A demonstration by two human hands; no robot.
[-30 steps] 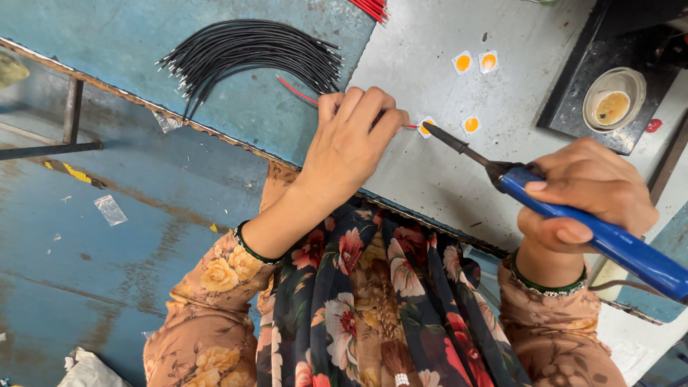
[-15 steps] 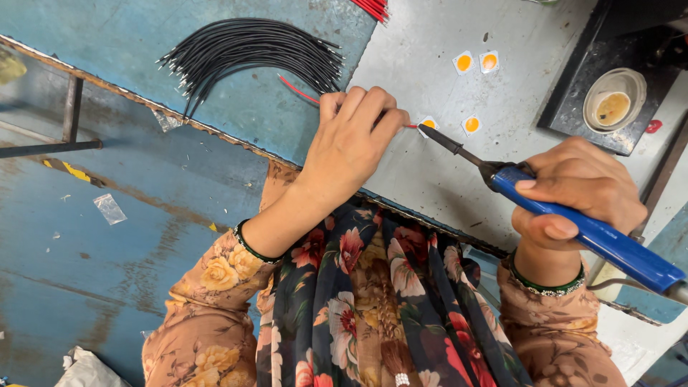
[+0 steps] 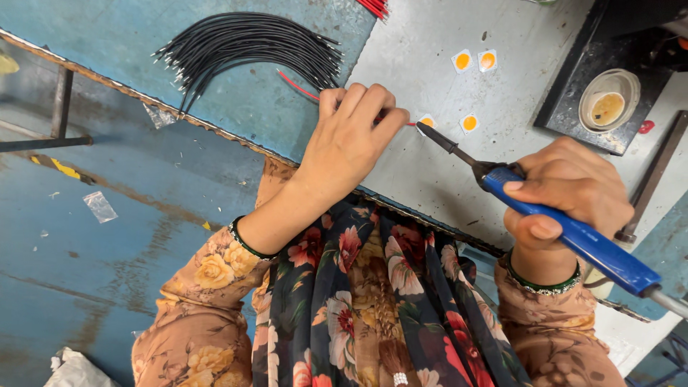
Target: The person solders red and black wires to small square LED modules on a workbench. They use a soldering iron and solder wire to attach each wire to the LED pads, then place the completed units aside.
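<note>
My left hand (image 3: 352, 136) pinches a thin red wire (image 3: 301, 89) and holds its end on a small white chip with a yellow centre (image 3: 427, 122) on the grey work surface (image 3: 430, 57). A blue-handled soldering iron (image 3: 566, 229) is gripped in my right hand (image 3: 570, 193). Its dark tip (image 3: 430, 134) points left and rests right beside that chip, close to my left fingertips.
A fanned bundle of black wires (image 3: 244, 43) lies on the blue bench top beyond my left hand. Three more yellow-centred chips (image 3: 474, 61) sit further back. A small round tin (image 3: 608, 100) stands on a black stand at right. Red wires (image 3: 374, 7) lie at the top edge.
The soldering iron tip has slid left along the surface, closer to the chip under my left fingers. My left hand has stayed in place.
</note>
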